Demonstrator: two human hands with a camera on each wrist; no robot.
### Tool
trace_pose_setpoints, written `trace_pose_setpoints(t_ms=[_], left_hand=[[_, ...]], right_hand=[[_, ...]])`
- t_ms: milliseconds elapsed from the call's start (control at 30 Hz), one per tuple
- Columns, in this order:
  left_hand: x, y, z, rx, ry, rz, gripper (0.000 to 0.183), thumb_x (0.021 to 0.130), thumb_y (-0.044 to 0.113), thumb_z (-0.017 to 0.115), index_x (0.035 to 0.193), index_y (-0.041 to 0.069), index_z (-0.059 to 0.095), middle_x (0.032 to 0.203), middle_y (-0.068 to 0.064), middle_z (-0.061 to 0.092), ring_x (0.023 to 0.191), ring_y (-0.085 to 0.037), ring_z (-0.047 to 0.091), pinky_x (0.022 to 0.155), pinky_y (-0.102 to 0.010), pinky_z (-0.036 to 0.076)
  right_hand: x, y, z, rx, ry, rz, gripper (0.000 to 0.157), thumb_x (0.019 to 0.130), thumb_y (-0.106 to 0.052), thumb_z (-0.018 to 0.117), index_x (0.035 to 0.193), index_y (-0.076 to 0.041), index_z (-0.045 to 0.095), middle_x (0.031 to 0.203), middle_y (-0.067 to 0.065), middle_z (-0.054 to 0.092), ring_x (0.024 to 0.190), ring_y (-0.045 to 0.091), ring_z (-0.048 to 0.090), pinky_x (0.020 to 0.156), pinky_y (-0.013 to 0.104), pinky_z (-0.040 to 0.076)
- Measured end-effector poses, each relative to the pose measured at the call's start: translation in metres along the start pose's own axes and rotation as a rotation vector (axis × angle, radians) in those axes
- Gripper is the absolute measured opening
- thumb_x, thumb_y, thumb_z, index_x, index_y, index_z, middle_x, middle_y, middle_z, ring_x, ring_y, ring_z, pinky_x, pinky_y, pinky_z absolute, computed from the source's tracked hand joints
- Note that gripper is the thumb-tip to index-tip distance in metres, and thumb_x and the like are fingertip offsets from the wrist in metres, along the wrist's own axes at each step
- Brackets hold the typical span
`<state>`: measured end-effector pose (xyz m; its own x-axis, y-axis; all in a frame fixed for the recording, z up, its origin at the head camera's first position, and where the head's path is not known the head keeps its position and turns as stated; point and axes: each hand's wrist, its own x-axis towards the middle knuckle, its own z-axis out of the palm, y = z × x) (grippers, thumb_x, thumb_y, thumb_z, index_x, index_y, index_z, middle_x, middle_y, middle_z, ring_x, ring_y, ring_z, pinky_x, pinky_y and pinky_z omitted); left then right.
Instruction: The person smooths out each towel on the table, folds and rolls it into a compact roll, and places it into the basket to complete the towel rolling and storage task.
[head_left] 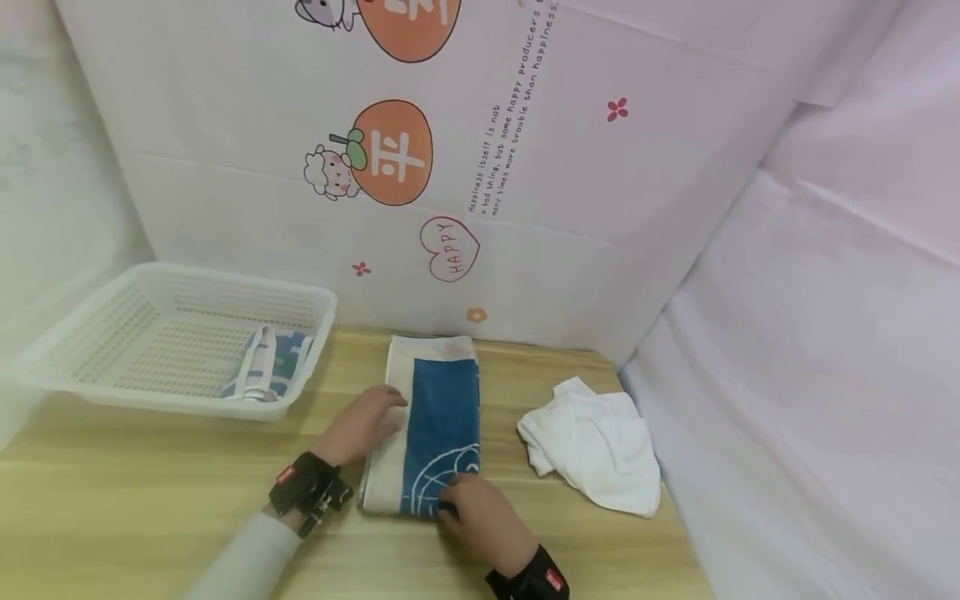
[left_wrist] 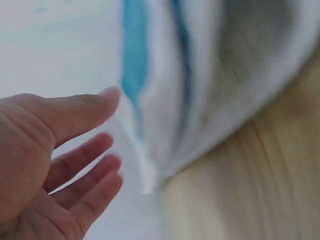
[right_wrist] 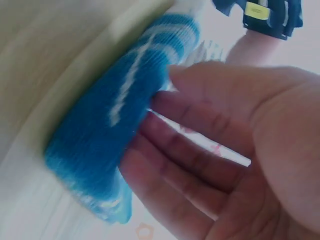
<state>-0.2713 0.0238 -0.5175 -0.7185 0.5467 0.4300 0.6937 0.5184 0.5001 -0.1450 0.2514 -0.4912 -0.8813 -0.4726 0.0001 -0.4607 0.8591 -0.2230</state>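
Folded blue-and-white towel (head_left: pixel 444 404) noted between the hands. Left hand (head_left: pixel 365 423) loosely spread beside it, nothing gripped; right hand (head_left: pixel 483 517) relaxed, fingertips laid against its edge. Layers judged best squared by light, even pressure from both sides.

– How many hands (head_left: pixel 365 427) (head_left: pixel 486 521)?
– Two, wearing two wrist straps (head_left: pixel 296 479) (head_left: pixel 527 579).
– What else?
– One table (head_left: pixel 150 483); on it, one basket (head_left: pixel 168 354) at left containing at least one patterned cloth (head_left: pixel 261 367), one blue-and-cream towel (head_left: pixel 446 404) at center, one white cloth (head_left: pixel 596 450) at right.
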Motion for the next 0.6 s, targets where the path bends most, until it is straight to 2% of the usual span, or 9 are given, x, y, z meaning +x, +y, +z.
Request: trace_pose_setpoints(t_ms=[67, 133, 200, 300, 367, 467, 600], left_hand=[[-0.008, 0.018, -0.007, -0.024, -0.047, -0.068, 0.025, 0.085, 0.004, 0.077, 0.109, 0.001, 0.071, 0.107, -0.013, 0.070, 0.100, -0.030, 0.066, 0.089, -0.048, 0.055], [-0.016, 0.035, -0.012, -0.049, -0.128, -0.127, 0.016, 0.087, 0.008, 0.077, 0.103, 0.006, 0.073, 0.098, -0.005, 0.072, 0.090, -0.021, 0.066, 0.080, -0.040, 0.056], [-0.024, 0.050, -0.014, -0.062, -0.208, -0.142, 0.010, 0.087, 0.010, 0.076, 0.097, 0.008, 0.075, 0.092, -0.002, 0.072, 0.084, -0.016, 0.065, 0.074, -0.034, 0.055], [-0.035, 0.068, -0.009, -0.038, -0.269, -0.107, 0.004, 0.086, 0.013, 0.077, 0.089, 0.012, 0.075, 0.084, 0.002, 0.070, 0.078, -0.011, 0.063, 0.069, -0.030, 0.054], [-0.041, 0.076, -0.004, -0.017, -0.276, -0.090, 0.004, 0.086, 0.015, 0.077, 0.085, 0.014, 0.074, 0.080, 0.004, 0.068, 0.074, -0.009, 0.061, 0.066, -0.029, 0.053], [-0.048, 0.082, 0.006, 0.023, -0.251, -0.096, 0.008, 0.086, 0.015, 0.077, 0.081, 0.015, 0.070, 0.078, 0.006, 0.064, 0.072, -0.009, 0.057, 0.063, -0.030, 0.051], [-0.056, 0.085, 0.021, 0.097, -0.134, -0.090, 0.010, 0.084, 0.007, 0.074, 0.084, 0.013, 0.067, 0.080, 0.002, 0.063, 0.074, -0.015, 0.060, 0.063, -0.033, 0.052]], right_hand=[[-0.002, -0.007, 0.000, -0.062, 0.006, -0.001, 0.008, 0.082, -0.016, 0.081, 0.079, -0.016, 0.074, 0.074, -0.008, 0.061, 0.069, 0.004, 0.055, 0.062, 0.024, 0.049], [-0.003, -0.012, 0.002, -0.117, 0.012, -0.005, 0.012, 0.079, -0.015, 0.082, 0.075, -0.014, 0.071, 0.071, -0.006, 0.059, 0.065, 0.006, 0.055, 0.060, 0.025, 0.048], [-0.001, -0.015, 0.006, -0.181, 0.040, -0.013, 0.015, 0.076, -0.014, 0.083, 0.073, -0.013, 0.068, 0.070, -0.004, 0.059, 0.066, 0.009, 0.056, 0.061, 0.026, 0.048], [0.005, -0.016, 0.014, -0.230, 0.065, 0.009, 0.016, 0.076, -0.012, 0.081, 0.073, -0.012, 0.066, 0.071, 0.000, 0.061, 0.067, 0.014, 0.059, 0.060, 0.029, 0.050], [0.011, -0.013, 0.017, -0.211, 0.075, 0.029, 0.017, 0.075, -0.012, 0.080, 0.072, -0.013, 0.063, 0.070, 0.000, 0.062, 0.067, 0.015, 0.060, 0.059, 0.031, 0.050], [0.019, -0.006, 0.018, -0.129, 0.055, 0.058, 0.019, 0.075, -0.012, 0.076, 0.068, -0.015, 0.059, 0.066, -0.001, 0.059, 0.062, 0.015, 0.058, 0.055, 0.032, 0.048], [0.025, 0.004, 0.020, -0.036, 0.048, 0.030, 0.019, 0.080, -0.013, 0.069, 0.069, -0.016, 0.055, 0.065, -0.003, 0.055, 0.059, 0.012, 0.054, 0.054, 0.030, 0.044]])
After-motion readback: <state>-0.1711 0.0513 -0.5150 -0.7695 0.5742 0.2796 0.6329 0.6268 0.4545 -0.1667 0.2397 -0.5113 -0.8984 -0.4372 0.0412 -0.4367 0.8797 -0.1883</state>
